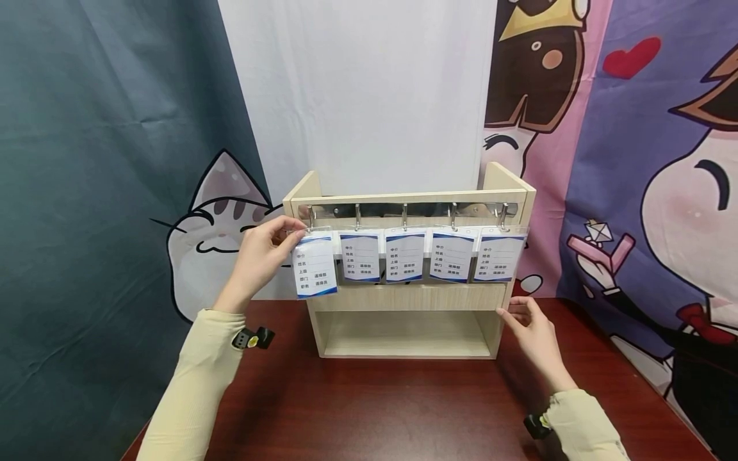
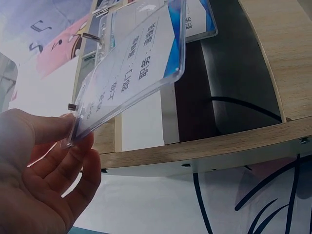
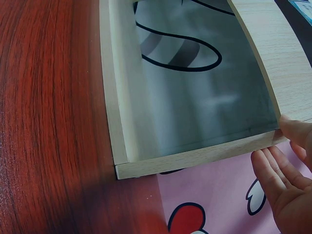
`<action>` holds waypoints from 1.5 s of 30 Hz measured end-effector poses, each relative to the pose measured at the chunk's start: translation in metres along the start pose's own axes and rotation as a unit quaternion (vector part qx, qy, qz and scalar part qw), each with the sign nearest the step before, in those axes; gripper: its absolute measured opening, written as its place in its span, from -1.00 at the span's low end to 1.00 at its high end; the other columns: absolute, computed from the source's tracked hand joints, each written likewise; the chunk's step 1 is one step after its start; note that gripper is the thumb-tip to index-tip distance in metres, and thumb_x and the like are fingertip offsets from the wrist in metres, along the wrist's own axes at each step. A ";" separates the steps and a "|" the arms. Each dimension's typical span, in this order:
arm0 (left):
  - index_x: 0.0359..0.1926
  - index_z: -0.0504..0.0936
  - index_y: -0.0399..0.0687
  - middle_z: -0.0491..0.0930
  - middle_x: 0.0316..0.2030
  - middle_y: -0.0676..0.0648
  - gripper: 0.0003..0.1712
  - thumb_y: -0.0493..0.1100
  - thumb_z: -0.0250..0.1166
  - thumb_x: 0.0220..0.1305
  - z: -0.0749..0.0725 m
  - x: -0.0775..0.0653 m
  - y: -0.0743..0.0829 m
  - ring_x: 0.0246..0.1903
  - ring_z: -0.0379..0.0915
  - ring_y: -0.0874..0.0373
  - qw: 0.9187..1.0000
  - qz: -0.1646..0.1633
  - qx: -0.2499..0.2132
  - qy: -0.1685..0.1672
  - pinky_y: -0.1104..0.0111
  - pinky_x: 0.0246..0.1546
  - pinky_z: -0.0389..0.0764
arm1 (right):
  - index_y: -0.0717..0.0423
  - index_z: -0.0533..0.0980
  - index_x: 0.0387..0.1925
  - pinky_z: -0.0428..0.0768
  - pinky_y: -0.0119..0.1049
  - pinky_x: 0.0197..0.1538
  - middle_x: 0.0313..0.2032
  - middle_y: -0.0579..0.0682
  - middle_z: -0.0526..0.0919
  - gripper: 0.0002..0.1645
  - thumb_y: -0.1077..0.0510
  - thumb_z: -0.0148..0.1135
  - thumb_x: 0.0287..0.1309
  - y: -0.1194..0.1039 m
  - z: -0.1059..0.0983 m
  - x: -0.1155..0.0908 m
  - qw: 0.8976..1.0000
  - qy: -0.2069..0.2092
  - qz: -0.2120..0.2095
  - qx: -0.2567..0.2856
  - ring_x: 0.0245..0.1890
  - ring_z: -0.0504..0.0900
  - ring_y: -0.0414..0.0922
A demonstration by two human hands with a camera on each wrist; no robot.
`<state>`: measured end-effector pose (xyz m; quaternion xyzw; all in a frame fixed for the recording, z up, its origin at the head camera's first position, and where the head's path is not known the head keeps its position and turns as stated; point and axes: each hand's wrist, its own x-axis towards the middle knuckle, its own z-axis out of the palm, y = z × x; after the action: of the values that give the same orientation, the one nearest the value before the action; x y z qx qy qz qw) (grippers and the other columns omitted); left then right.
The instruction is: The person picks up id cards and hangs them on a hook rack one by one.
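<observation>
My left hand [image 1: 261, 257] pinches the top left corner of the leftmost badge holder [image 1: 314, 266], a clear sleeve with a white and blue printed card. In the left wrist view, thumb and fingers [image 2: 78, 170] meet on that corner beside a small metal hook tip [image 2: 72, 107]; the badge tilts out from the rack. The wooden rack [image 1: 415, 298] carries a metal strip with several hooks, and more badge holders [image 1: 405, 257] hang in a row there. My right hand [image 1: 533, 336] holds the rack's right side, thumb [image 3: 292, 129] at the front edge, fingers against the outer face.
The rack stands on a reddish-brown wooden table [image 1: 403, 410], with an open lower compartment [image 1: 403, 333]. Behind are a white cloth [image 1: 375, 96], a teal curtain [image 1: 104, 192] at left and a cartoon-printed backdrop [image 1: 611, 160] at right.
</observation>
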<state>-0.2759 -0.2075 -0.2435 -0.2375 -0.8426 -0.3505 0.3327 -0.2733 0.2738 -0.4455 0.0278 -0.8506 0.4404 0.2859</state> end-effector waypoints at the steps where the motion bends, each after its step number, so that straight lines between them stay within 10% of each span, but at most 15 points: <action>1: -0.14 0.72 -0.18 0.63 -0.48 -0.08 -0.89 -0.25 0.33 0.38 0.000 0.000 0.000 -0.52 0.45 0.11 1.000 0.001 0.000 0.000 0.49 -0.57 0.33 | 0.22 0.49 0.02 0.42 -0.74 -0.19 -0.14 0.23 0.72 -0.58 0.06 0.39 0.28 0.000 0.000 0.000 1.000 0.000 0.000 0.000 -0.25 0.45 -0.62; 45: -0.14 0.71 -0.20 0.72 -0.27 -0.13 -0.88 -0.24 0.31 0.40 0.007 0.001 -0.004 -0.38 0.61 0.09 1.000 0.006 0.015 0.009 0.52 -0.35 0.52 | 0.20 0.49 0.04 0.42 -0.74 -0.19 -0.11 0.22 0.71 -0.55 0.02 0.38 0.29 0.000 -0.001 0.001 1.000 -0.005 0.010 -0.001 -0.22 0.51 -0.51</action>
<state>-0.2816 -0.2048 -0.2483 -0.2346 -0.8431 -0.3378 0.3465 -0.2735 0.2749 -0.4452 0.0216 -0.8530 0.4419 0.2770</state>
